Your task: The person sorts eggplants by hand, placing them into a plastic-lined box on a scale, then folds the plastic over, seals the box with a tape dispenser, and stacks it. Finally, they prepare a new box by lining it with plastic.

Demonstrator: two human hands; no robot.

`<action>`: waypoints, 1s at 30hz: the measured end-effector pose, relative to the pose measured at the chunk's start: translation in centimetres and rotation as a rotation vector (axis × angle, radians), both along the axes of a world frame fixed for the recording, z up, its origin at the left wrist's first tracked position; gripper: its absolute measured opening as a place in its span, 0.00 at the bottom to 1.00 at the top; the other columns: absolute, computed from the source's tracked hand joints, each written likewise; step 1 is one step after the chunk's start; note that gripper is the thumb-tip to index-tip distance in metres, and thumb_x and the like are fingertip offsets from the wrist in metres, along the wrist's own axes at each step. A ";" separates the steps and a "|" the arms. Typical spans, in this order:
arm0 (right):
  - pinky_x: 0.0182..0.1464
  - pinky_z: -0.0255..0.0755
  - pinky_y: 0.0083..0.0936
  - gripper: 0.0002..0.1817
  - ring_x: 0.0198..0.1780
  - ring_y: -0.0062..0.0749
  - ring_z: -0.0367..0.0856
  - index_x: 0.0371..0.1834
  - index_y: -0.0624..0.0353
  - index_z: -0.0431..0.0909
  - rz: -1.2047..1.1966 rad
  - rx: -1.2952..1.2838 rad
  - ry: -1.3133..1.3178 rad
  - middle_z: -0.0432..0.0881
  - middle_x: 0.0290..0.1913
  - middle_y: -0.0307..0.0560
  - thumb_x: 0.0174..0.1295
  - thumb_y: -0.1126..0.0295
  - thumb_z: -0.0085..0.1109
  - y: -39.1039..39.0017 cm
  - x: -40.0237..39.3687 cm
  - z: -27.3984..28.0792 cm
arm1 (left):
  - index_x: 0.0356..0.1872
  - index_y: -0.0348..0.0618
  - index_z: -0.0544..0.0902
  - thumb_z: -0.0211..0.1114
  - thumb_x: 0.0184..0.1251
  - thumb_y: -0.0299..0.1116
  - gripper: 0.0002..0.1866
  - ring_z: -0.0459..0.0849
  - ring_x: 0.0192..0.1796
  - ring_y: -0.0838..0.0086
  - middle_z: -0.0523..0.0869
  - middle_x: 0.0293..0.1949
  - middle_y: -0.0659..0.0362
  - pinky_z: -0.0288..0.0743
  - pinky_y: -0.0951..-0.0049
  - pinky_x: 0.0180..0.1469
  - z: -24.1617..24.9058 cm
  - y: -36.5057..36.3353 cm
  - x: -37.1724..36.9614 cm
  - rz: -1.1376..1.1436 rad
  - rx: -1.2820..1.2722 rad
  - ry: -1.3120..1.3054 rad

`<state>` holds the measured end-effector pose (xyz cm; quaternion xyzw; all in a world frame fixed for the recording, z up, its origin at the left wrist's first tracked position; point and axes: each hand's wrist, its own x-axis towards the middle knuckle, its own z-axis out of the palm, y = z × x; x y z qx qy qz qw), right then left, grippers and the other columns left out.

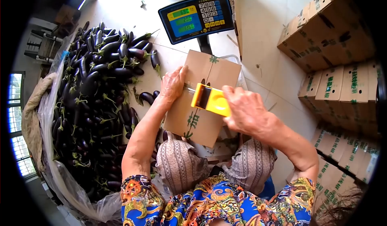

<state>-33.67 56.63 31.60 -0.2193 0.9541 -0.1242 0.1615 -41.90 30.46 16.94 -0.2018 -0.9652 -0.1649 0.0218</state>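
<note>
A closed cardboard box (181,115) with green printing lies in front of my knees, tilted in view. My left hand (173,82) grips its left edge, with the fingers together along the side. In my right hand (248,111) is a yellow tape dispenser (217,103), held by its handle end. The dispenser rests over the middle of the box top, across the seam. A short shiny strip of clear tape runs from its front end toward the left edge, near my left hand.
A large heap of eggplants (100,93) fills the left, beside plastic sheeting (50,141). Beyond the box stands a digital scale display (197,18). Stacked cardboard boxes (328,28) line the right, with more printed boxes (342,84) below. A few loose eggplants (147,97) lie near my left arm.
</note>
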 end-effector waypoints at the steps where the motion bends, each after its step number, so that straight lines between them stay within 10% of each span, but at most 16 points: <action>1: 0.36 0.83 0.37 0.32 0.35 0.46 0.86 0.49 0.66 0.69 0.020 0.007 0.054 0.81 0.35 0.56 0.45 0.62 0.77 1.5 0.8 -0.8 | 0.61 0.48 0.75 0.48 0.76 0.33 0.17 0.86 0.42 0.45 0.86 0.51 0.49 0.82 0.51 0.45 0.2 0.0 0.0 0.021 0.009 -0.046; 15: 0.40 0.81 0.40 0.32 0.37 0.54 0.83 0.50 0.62 0.69 -0.177 -0.330 0.238 0.78 0.35 0.55 0.47 0.60 0.77 16.5 10.0 -13.5 | 0.62 0.54 0.77 0.47 0.77 0.34 0.17 0.86 0.42 0.47 0.86 0.52 0.53 0.81 0.52 0.47 -0.3 -0.4 -0.2 0.041 -0.074 -0.047; 19: 0.40 0.81 0.41 0.31 0.38 0.55 0.83 0.50 0.62 0.68 -0.262 -0.301 0.226 0.78 0.35 0.56 0.49 0.61 0.76 20.1 13.7 -18.8 | 0.54 0.53 0.83 0.42 0.78 0.57 0.26 0.84 0.46 0.41 0.87 0.40 0.42 0.76 0.47 0.52 0.4 0.3 -0.2 0.255 0.070 -0.180; 30: 0.41 0.80 0.45 0.27 0.41 0.60 0.83 0.47 0.60 0.68 -0.370 -0.191 0.137 0.79 0.38 0.57 0.49 0.65 0.75 21.4 16.5 -20.6 | 0.53 0.49 0.84 0.43 0.78 0.59 0.28 0.83 0.45 0.40 0.86 0.38 0.40 0.76 0.49 0.50 -0.7 -0.4 -0.3 0.253 0.200 -0.201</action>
